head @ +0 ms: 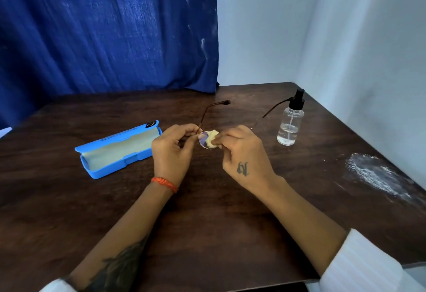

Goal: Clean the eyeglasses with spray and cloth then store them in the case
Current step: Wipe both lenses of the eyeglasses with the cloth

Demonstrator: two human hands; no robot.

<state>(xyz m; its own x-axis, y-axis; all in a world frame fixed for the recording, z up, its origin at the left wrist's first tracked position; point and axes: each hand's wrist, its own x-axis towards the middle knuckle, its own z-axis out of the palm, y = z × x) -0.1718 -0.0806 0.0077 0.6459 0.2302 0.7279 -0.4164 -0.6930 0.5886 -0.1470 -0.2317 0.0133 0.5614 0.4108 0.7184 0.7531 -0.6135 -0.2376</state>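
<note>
The person holds the eyeglasses [204, 130] above the wooden table [207, 211], between the open blue case [119, 151] and the spray bottle [290, 121]. The left hand [171, 151] pinches the frame at its left end, near the hinge, and the right hand [244, 151] presses a small pale cloth [212, 140] on one lens. The temples point away from the person. The glasses look light and thin, so they probably bend easily; the lens is likely slippery when wet. It seems safer to grip the rim near the hinge, not the lens, and to rub softly.
</note>
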